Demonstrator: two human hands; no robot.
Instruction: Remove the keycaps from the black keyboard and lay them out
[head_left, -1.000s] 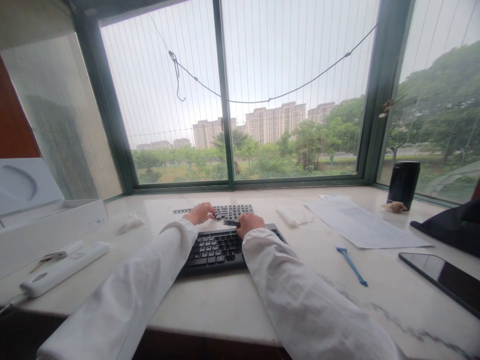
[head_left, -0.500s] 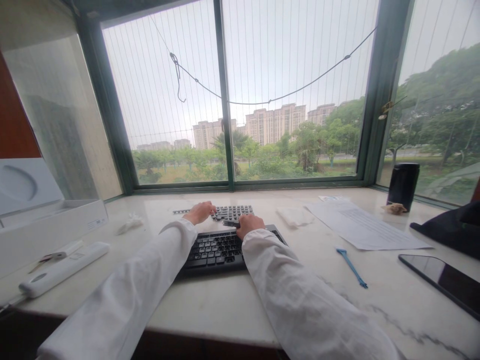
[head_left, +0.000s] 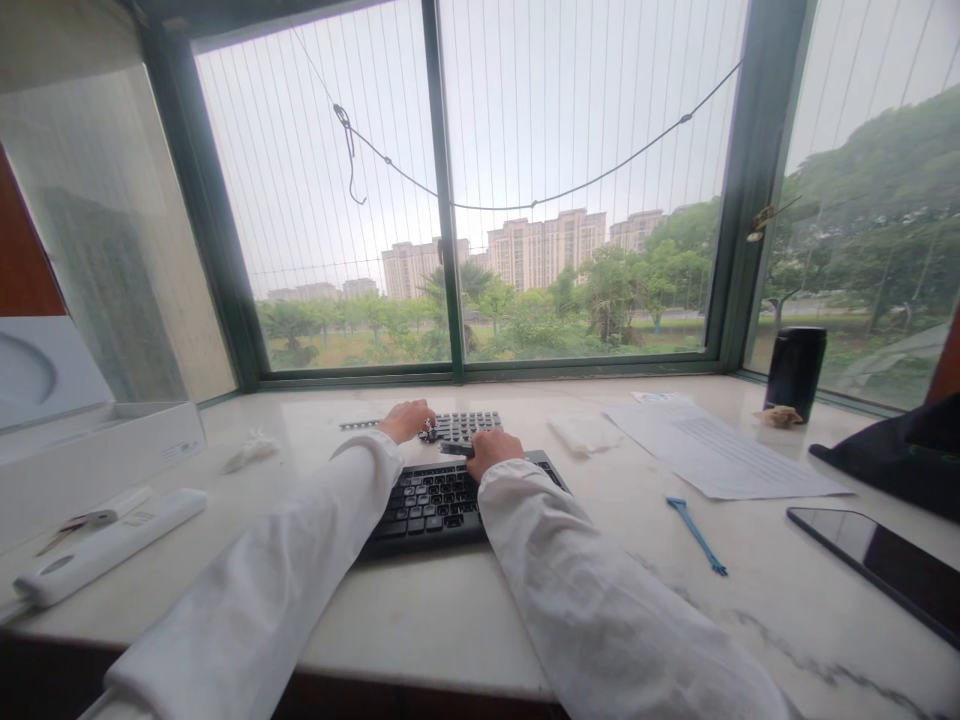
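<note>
On the counter before me sits a black keyboard [head_left: 435, 500], partly covered by my sleeves. Behind it, loose dark keycaps [head_left: 476, 424] lie in rows, with a thin line of them running off to the left. My left hand [head_left: 406, 421] reaches over the left end of these rows, fingers bent down and together at the keycaps; whatever is between the fingertips is too small to make out. Above the keyboard's back edge, my right hand [head_left: 496, 451] is closed around a dark, narrow, flat piece [head_left: 456, 449] that points left.
To the right are a white packet [head_left: 585, 434], a printed sheet [head_left: 724, 455], a blue plastic tool [head_left: 697, 536], a phone [head_left: 877, 560] and a black cylinder [head_left: 796, 372]. Leftward are a white power strip [head_left: 112, 548], crumpled plastic [head_left: 253, 450] and an open white box [head_left: 105, 440].
My left hand has shifted slightly right, nearer to my right hand, over the keycaps. The right hand keeps its hold on the dark piece. The whole view has moved a little.
</note>
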